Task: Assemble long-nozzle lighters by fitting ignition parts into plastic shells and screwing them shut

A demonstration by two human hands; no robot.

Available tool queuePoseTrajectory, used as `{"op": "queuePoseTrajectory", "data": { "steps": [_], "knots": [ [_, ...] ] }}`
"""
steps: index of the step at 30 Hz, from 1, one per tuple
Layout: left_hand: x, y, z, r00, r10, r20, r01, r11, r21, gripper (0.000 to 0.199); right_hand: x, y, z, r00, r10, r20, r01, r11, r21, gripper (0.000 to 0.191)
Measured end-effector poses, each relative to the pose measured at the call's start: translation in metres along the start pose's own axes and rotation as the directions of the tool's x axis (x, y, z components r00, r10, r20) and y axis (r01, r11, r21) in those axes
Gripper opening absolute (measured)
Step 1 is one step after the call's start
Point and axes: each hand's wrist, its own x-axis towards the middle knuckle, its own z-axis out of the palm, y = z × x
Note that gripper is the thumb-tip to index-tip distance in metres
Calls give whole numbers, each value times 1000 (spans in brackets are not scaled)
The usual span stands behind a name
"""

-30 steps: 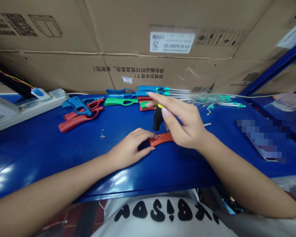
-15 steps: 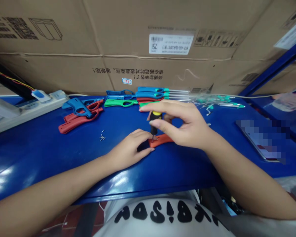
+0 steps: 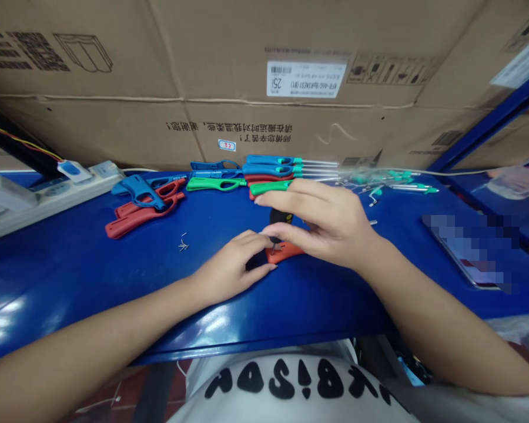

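1. Left hand (image 3: 233, 267): thumb and fingers clamp the left end of the handle (image 3: 287, 252).
2. Smooth, orange, it lies on the blue table (image 3: 335, 311), long axis left to right, right end hidden.
3. Black screwdriver (image 3: 281, 217), nearly upright, points down at it.
4. Right hand (image 3: 335, 226): fingers clamped around the screwdriver.

Head-worn view, forward and down
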Motion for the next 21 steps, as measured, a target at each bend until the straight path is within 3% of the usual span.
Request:
{"op": "queuePoseTrajectory", "data": {
  "steps": [4, 7, 11, 14, 18, 21],
  "knots": [
    [1, 1, -2, 1000, -8, 2, 8, 1000, 8, 21, 0, 0, -1, 998, 14, 54, -21, 992, 128, 40],
    [0, 1, -2, 1000, -6, 4, 6, 1000, 7, 22, 2, 1, -3, 998, 40, 54, -51, 974, 223, 33],
    [0, -1, 0, 1000, -5, 4, 5, 1000, 7, 23, 4, 0, -3, 1000, 30, 5, -31, 988, 155, 17],
    [0, -1, 0, 1000, -19, 2, 19, 1000, 9, 23, 3, -3, -2, 1000, 8, -10, -7, 995, 95, 20],
    [1, 1, -2, 1000, -24, 2, 24, 1000, 3, 20, 3, -7, -3, 999, 32, 37, -38, 983, 181, 35],
    [1, 2, -1, 1000, -29, 1, 29, 1000, 0, 19, 3, -7, -3, 998, 49, 42, -56, 980, 191, 27]
  ]
}}
